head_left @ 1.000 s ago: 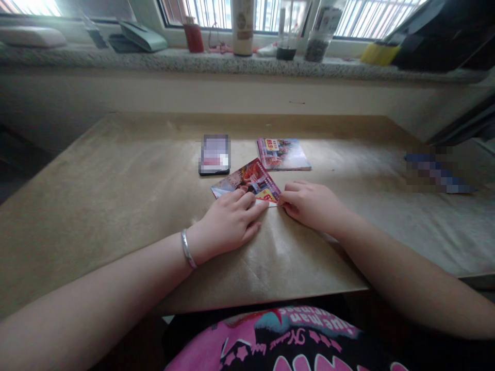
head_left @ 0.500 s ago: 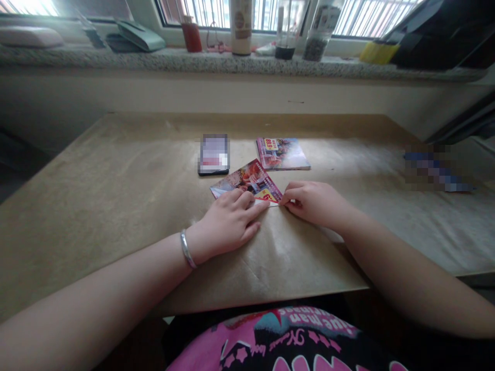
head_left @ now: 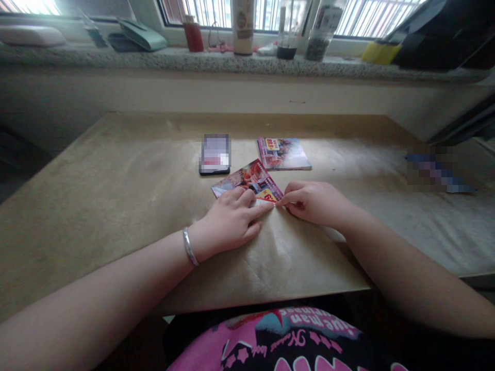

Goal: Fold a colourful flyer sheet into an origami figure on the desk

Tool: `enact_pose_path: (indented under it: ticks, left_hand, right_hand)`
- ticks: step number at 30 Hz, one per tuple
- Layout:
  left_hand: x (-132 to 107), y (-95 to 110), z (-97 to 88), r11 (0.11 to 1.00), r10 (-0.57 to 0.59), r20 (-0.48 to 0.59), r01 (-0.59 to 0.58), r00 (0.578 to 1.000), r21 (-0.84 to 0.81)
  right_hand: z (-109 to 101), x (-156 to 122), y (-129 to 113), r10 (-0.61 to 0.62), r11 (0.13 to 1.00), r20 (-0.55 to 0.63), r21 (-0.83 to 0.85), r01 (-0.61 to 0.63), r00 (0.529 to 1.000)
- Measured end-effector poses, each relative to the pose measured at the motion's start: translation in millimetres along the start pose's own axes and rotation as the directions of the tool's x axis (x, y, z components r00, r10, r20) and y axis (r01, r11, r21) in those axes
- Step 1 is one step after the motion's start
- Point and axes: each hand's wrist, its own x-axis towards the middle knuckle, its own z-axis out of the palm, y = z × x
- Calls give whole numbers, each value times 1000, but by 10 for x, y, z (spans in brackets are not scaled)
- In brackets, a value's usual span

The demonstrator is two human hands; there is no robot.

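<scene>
A colourful printed flyer (head_left: pixel 251 178) lies slanted on the table, its near edge folded over so that a white strip shows. My left hand (head_left: pixel 234 216), with a silver bangle at the wrist, rests on the flyer. Its index finger is stretched along the fold, and part of the flyer is hidden beneath it. At the flyer's right corner, my right hand (head_left: pixel 309 201) is closed, thumb and index finger pinching the paper. The two index fingertips are nearly touching. Just beyond the flyer sits a stack of similar flyers (head_left: pixel 288 154).
A phone (head_left: pixel 215 154) with a blurred screen lies behind the flyer, to the left. Off to the right is a pixelated blue item (head_left: pixel 436 172). Bottles, a red container (head_left: pixel 193 35) and a yellow object (head_left: pixel 381 52) stand on the stone windowsill (head_left: pixel 174 62) beyond the table (head_left: pixel 135 180).
My left index fingertip has slid right along the fold towards my right hand. My right hand stays at the corner, and the view has shifted slightly.
</scene>
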Motion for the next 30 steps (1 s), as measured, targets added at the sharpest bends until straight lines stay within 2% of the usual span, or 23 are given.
enact_pose_path:
  ticks: [18,25,27,30]
  left_hand:
    - [-4,-9,-1,1000,-3,11,3,1000,-10]
    - [-3,-10,3,1000,-3,25,3,1000,-5]
    - [-2,-5,-6,1000,-10,35,10,999,0]
    - [-2,2,-23,1000,-13,44,12,999,10]
  right_hand:
    - [-99,-45,134,133,991,123,18,-136,983]
    - [-130,-71,170,102,994,121,28,-106,987]
    - [-120,-68,201,80,995,95,46,-85,992]
    - [-91,-50,219,62,995,-29,78,-59,998]
